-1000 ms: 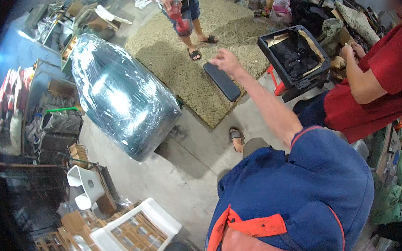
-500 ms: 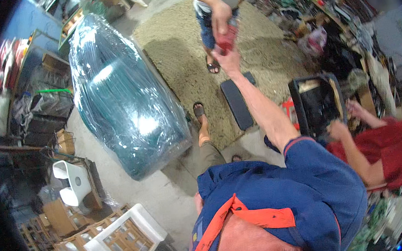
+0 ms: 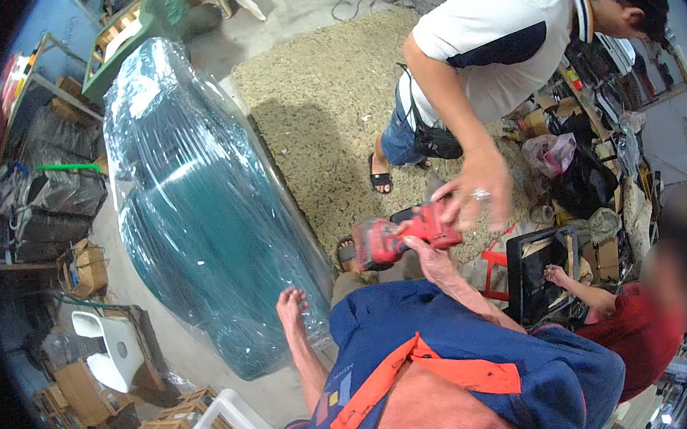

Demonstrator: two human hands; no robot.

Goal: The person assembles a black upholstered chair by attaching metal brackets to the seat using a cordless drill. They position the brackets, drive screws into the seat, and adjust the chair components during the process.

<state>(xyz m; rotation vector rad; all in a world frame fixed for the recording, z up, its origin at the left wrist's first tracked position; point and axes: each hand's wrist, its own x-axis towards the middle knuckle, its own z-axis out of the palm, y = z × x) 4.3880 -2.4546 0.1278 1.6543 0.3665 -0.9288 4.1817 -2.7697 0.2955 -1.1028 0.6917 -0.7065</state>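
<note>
At the far left, dark plastic sacks (image 3: 48, 199) are stacked on a shelf, their contents hidden, and brown cardboard boxes (image 3: 83, 270) sit below them. A white moulded plastic chair (image 3: 115, 353) stands lower down, beside wooden crates (image 3: 74, 401) that bend away into the dark rim. A white plastic basket (image 3: 222, 417) holding wooden pieces is cut off by the bottom edge.

Next comes a large teal bundle wrapped in clear shiny film (image 3: 203, 202); what lies under the wrap cannot be made out. The person's left hand (image 3: 292, 305) hangs just beside its lower right edge, fingers spread wide and loose, holding nothing; whether it touches the film is hard to tell.

A coarse beige rug (image 3: 326, 110) covers the floor behind. Over it, the person's right hand (image 3: 429, 256) is closed around the rear of a red and black cordless power tool (image 3: 399, 238), held up in front of the blue and orange collar. The tool's front end is hidden by a co-worker's hand (image 3: 476, 190), which grips or touches it from above; that person wears a white shirt.

Farther right, a black open case (image 3: 541, 275) stands by a red stool (image 3: 495, 271), partly covered by a second co-worker's arm in a red sleeve (image 3: 631, 328). The clutter beyond is too blurred to tell.
</note>
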